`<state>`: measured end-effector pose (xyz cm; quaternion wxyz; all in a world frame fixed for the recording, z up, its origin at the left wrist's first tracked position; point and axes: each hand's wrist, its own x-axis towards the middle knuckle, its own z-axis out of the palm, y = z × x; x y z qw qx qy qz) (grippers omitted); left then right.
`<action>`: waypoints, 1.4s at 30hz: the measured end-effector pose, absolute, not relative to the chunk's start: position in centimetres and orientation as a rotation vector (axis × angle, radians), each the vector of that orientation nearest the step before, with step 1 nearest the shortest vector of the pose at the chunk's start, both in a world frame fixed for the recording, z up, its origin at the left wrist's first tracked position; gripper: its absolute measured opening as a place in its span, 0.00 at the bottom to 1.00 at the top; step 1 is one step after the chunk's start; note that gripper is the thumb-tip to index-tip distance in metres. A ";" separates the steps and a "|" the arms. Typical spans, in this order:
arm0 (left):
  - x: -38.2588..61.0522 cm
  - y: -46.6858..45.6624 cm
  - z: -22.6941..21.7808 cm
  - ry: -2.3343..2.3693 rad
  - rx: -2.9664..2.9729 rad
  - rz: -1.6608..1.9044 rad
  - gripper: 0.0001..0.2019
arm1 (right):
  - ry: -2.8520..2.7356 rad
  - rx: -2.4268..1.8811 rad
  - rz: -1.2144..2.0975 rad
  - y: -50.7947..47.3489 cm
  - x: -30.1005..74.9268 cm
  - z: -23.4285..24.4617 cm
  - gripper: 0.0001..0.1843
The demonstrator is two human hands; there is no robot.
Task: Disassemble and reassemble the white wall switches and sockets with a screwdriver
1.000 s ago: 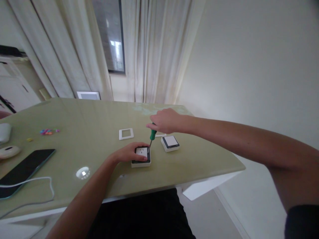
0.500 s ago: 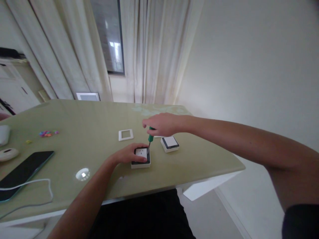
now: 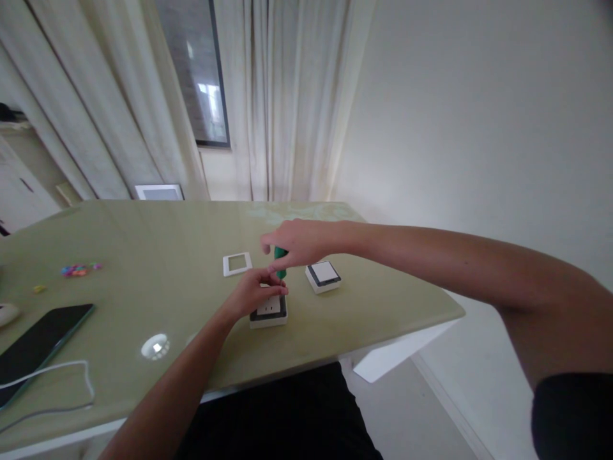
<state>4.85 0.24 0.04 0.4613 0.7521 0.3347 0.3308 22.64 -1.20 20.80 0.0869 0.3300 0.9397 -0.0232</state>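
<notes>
My right hand grips the green handle of a screwdriver, which stands nearly upright with its shaft pointing down. Thumb and fingers of my left hand close around the shaft low down, just over the far right part of a wall socket. That socket has a white face with plug slots, a dark frame and a white back box, and it lies face up on the table. The screwdriver's tip is hidden by my left fingers. To the right sits a second white box with a plain white face.
A white square cover frame lies behind my left hand. On the left are a dark phone, a white cable, small coloured pieces and a yellow bit. The table's right edge slants toward the wall.
My left hand has moved from holding the socket's sides up to the screwdriver shaft. The screwdriver has become more upright. The view has shifted slightly.
</notes>
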 end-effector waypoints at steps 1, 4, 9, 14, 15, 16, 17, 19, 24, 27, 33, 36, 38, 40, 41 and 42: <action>4.9 0.3 0.0 0.838 1.847 0.837 0.18 | 2.795 0.996 -0.057 -1.2 22.6 20.8 0.17; 4.7 0.3 0.3 0.799 1.848 0.842 0.21 | 2.793 1.012 -0.030 -1.1 22.5 20.8 0.13; 4.8 0.2 0.5 0.772 1.857 0.849 0.20 | 2.776 1.039 -0.011 -1.0 22.4 20.8 0.13; 5.1 0.2 0.9 0.757 1.877 0.879 0.21 | 2.743 1.057 0.001 -1.1 22.2 20.9 0.14; 5.0 0.1 1.1 0.730 1.882 0.859 0.22 | 2.742 1.060 0.006 -1.1 22.2 20.9 0.14; 5.0 -0.1 1.2 0.709 1.885 0.839 0.21 | 2.742 1.063 0.011 -1.2 22.2 20.9 0.14; 4.9 -0.2 1.3 0.697 1.888 0.825 0.21 | 2.743 1.067 0.016 -1.1 22.2 20.8 0.14; 4.8 -0.3 1.3 0.711 1.889 0.832 0.20 | 2.744 1.075 0.023 -1.2 22.2 20.8 0.16; 5.2 0.1 0.9 0.809 1.889 0.951 0.18 | 2.753 1.082 0.034 -1.2 22.0 20.9 0.16; 5.0 -0.2 1.1 0.756 1.915 0.931 0.19 | 2.759 1.096 0.042 -1.2 21.9 21.0 0.14; 5.2 -0.3 1.1 0.753 1.918 0.917 0.17 | 2.736 1.127 0.067 -1.4 21.8 21.0 0.16; 5.9 0.2 0.5 0.832 1.889 1.028 0.15 | 2.712 1.133 0.081 -1.4 21.7 21.2 0.16; 6.0 0.2 0.4 0.840 1.880 1.078 0.16 | 2.699 1.138 0.086 -1.5 21.6 21.3 0.15; 5.7 0.0 0.6 0.793 1.891 1.069 0.17 | 2.692 1.148 0.092 -1.5 21.6 21.3 0.14; 5.5 -0.2 0.8 0.759 1.900 1.045 0.16 | 2.692 1.152 0.097 -1.5 21.6 21.3 0.15; 5.4 -0.4 1.0 0.727 1.907 1.018 0.15 | 2.694 1.155 0.103 -1.5 21.6 21.3 0.15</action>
